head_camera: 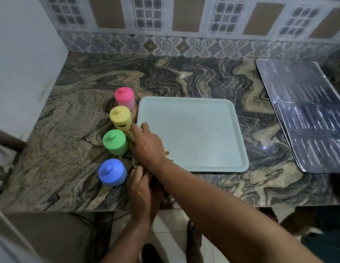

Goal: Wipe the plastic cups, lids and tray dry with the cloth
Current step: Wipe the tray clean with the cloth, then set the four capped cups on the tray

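A pale blue-green tray (195, 130) lies flat on the marble counter. Left of it stand several lidded plastic cups in a row: pink (124, 98), yellow (120, 118), green (115, 142) and blue (112, 174). My right hand (146, 145) rests at the tray's left edge beside the yellow cup, lying over a tan cloth (135, 161) that is mostly hidden beneath it. My left hand (141, 190) sits at the counter's front edge just right of the blue cup, fingers curled on the cloth's near end.
A ribbed metal drainboard (306, 114) covers the counter's right end. A tiled wall (165, 25) runs behind and a plain wall (23, 54) closes the left side. The counter's front edge (70, 209) drops to a floor with my feet below.
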